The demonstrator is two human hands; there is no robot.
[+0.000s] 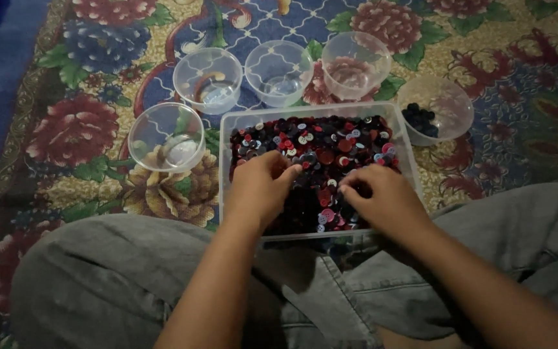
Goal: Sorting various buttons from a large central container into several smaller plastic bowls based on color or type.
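Buttons [321,145]: red, dark and pale, small, round, heaped in a clear tub [405,139] by the knees.
Left hand [261,187]: in the tub, grip curled together on the heap.
Right hand [377,197]: beside it, grip pinched among buttons.
Cups [208,77]: clear, ringed behind the tub; rightmost holds dark buttons.

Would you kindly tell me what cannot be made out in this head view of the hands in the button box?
- Fingertips of the left hand and right hand: curled into the buttons, so any grip is hidden.
- Near wall of the clear box: covered by both wrists.
- Dark items in the right bowl: too small and dim to identify.
- Single button colours: blurred by low light.
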